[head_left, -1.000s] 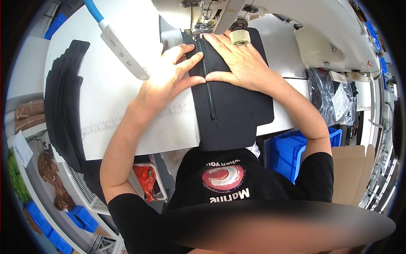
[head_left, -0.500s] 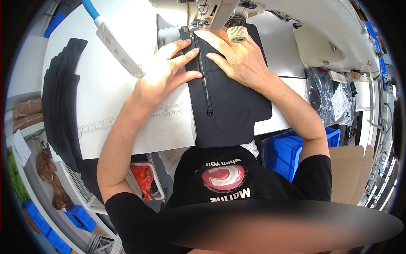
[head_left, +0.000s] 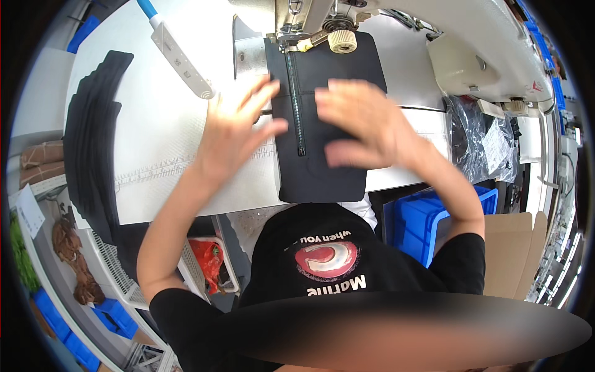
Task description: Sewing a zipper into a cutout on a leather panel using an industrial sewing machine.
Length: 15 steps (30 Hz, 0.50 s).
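Note:
A black fabric panel (head_left: 338, 177) lies on the white table, its far end under the needle and presser foot of a sewing machine (head_left: 289, 38). A dark zipper (head_left: 296, 102) runs lengthwise along its left part, the slider end nearest me. My left hand (head_left: 238, 121) is beside the panel's left edge, fingers apart, thumb over the cloth near the zipper. On the other side my right hand (head_left: 362, 127) is over the panel, fingers stretched out and smeared by motion. Neither hand holds anything. Whether they touch the cloth I cannot tell.
At the left, a stack of black fabric pieces (head_left: 93, 142) hangs over the table edge. A white device on a blue cord (head_left: 181, 59) reaches in from the upper left. Plastic-wrapped goods (head_left: 477, 139) lie at the right, above a blue crate (head_left: 415, 223). A ruler scale (head_left: 161, 168) marks the tabletop.
Both hands have lifted back from the presser foot toward me, the right one farther. The panel and zipper have moved slightly away from me, farther under the machine.

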Each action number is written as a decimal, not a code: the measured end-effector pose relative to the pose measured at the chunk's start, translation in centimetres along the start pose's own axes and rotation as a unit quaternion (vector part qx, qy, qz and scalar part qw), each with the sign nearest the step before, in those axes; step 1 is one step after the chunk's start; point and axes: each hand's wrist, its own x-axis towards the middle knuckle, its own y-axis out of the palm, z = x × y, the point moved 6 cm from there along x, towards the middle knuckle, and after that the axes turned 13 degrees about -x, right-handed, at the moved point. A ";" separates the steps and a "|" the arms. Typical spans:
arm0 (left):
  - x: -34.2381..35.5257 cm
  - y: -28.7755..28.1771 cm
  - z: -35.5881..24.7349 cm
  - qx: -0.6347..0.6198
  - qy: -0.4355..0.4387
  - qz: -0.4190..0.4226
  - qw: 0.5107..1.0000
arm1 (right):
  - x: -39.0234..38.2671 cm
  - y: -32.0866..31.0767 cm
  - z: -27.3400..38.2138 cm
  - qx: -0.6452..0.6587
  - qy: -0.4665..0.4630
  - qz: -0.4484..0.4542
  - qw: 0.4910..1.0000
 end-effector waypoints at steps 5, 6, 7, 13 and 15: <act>-6.8 0.9 -5.2 -0.013 0.027 0.080 0.996 | -6.5 0.8 5.6 -0.090 -0.023 0.131 0.987; -7.3 1.4 -5.8 -0.007 0.038 0.080 0.996 | -7.2 1.4 5.6 -0.080 -0.011 0.132 0.988; -7.6 1.9 -6.3 0.005 0.041 0.096 0.995 | -7.5 1.5 5.5 -0.041 -0.008 0.098 0.994; -3.0 2.5 -6.1 0.013 0.112 0.009 0.994 | -3.8 -2.0 3.4 0.074 0.179 0.070 0.979; -1.6 1.9 -5.7 -0.011 0.115 -0.005 0.993 | -2.5 -5.8 4.9 0.002 0.156 -0.057 0.986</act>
